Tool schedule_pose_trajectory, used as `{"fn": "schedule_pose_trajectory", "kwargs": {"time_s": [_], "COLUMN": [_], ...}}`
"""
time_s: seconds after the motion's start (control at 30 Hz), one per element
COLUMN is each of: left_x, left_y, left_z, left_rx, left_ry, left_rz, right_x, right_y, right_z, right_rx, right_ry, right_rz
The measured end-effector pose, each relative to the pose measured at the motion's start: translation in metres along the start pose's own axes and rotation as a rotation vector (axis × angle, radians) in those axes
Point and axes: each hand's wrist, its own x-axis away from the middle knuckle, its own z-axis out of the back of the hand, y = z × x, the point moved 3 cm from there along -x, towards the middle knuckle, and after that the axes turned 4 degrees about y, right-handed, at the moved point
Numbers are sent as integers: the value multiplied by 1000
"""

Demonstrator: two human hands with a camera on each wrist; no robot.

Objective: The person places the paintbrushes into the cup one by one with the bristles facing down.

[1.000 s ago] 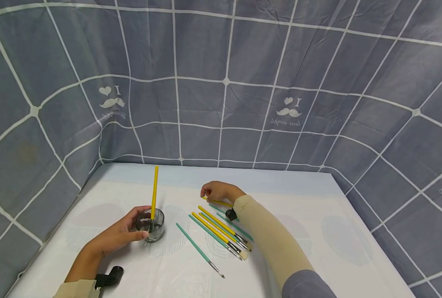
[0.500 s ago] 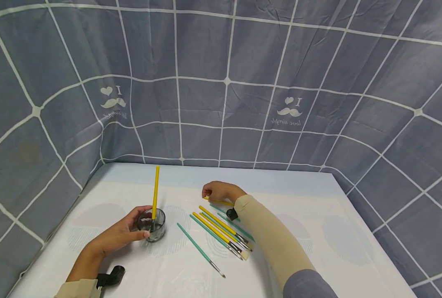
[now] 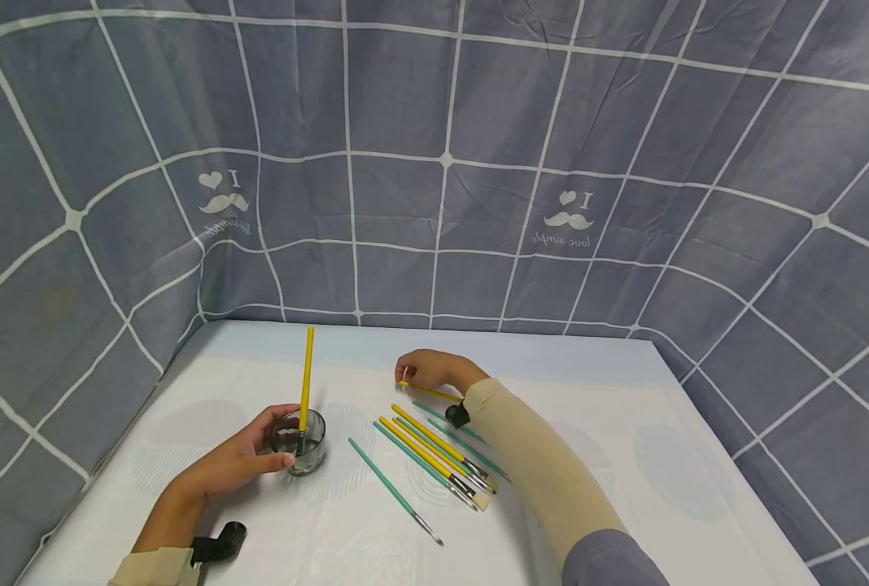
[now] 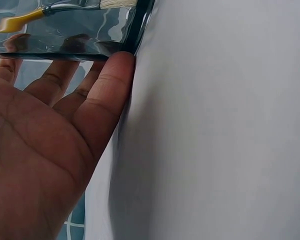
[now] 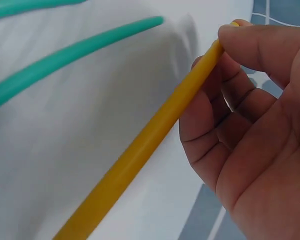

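My left hand (image 3: 240, 456) holds a clear glass (image 3: 312, 462) by its side, thumb in front and the other fingers behind. In the glass a yellow paintbrush (image 3: 306, 378) stands bristles down; the left wrist view shows its pale bristles (image 4: 117, 4) through the wall. Over the far end of the brush group, my right hand (image 3: 434, 370) pinches another yellow paintbrush (image 5: 140, 145) near the handle's tip, between thumb and fingers. That brush's bristle end is hidden by the forearm in the head view and lies outside the right wrist view.
Several yellow and green paintbrushes (image 3: 423, 448) lie side by side on the white tabletop (image 3: 259, 537). One green paintbrush (image 3: 386, 482) lies apart, between them and the glass. A grey checked curtain (image 3: 398, 203) encloses the table's back and sides.
My right hand has risen slightly, lifting the handle tip of the pinched yellow paintbrush. The left hand and the glass stay as they were.
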Motion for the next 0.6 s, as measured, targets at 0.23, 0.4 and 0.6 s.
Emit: {"fn": "schedule_pose_trajectory", "kwargs": {"time_s": [0.23,0.4,0.6], "left_x": [-1,-1,-1], "left_y": [1,-1,-3], "left_z": [-1,-1,0], "left_rx": [11,6,4], "left_ry": [2,7,17], "left_rz": [-9,14,34], "right_x": [5,7,12], "right_y": [-8,-16,-30], "right_z": [14,21,32], "right_rx": [-75,-132,-182], "right_ry": [54,85,145], "right_rz": [11,28,87]}}
